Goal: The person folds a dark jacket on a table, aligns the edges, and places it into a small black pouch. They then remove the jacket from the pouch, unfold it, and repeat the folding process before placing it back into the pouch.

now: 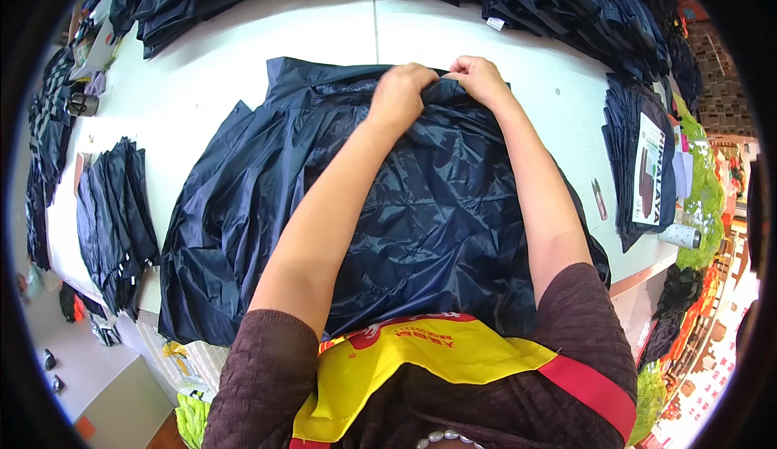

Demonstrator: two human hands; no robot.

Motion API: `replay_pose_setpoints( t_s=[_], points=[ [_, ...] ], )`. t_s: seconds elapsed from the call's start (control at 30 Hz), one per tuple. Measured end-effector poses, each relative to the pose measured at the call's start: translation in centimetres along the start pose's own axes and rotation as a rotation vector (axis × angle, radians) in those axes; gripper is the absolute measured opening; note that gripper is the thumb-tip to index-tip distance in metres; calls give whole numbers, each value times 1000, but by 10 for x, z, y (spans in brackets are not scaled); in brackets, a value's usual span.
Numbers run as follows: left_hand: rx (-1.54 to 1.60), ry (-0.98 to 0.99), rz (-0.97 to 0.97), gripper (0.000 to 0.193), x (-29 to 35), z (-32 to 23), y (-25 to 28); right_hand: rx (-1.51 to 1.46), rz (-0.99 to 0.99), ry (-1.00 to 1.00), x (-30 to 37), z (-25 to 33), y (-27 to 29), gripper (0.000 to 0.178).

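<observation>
A shiny dark navy jacket (437, 206) lies spread across the white table in front of me, its lower part reaching my body. My left hand (401, 95) is closed at its far edge, near the middle, with the fingers bent over the fabric. Close by on the right, my right hand (481, 78) pinches the same edge between thumb and fingers. A short stretch of cloth shows between the two hands. Left of them, a flat collar-like piece (295, 81) sticks out. Creases and folds cover the jacket's body.
Piles of dark garments (566, 4) line the table's far side. On the left lies a dark bundle (119, 214); on the right, a folded stack (622, 150) with a printed sheet (650, 170). Thread snips (600, 199) and a clear roll (680, 235) lie near it. A dark cup (82, 104) stands far left.
</observation>
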State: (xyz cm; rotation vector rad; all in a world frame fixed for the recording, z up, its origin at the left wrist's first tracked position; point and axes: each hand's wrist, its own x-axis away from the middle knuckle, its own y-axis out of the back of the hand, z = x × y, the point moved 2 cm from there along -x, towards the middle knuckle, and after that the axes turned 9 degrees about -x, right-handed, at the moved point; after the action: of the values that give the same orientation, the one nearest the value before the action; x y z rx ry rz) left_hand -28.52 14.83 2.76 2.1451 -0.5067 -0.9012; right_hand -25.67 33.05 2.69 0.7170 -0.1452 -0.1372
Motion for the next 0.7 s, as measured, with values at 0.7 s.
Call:
replay_pose_setpoints(
  t_s=[0.7],
  points=[
    [-414, -118, 140, 33, -10, -21, -19, -101, 360, 107, -15, 10, 49, 26]
  ],
)
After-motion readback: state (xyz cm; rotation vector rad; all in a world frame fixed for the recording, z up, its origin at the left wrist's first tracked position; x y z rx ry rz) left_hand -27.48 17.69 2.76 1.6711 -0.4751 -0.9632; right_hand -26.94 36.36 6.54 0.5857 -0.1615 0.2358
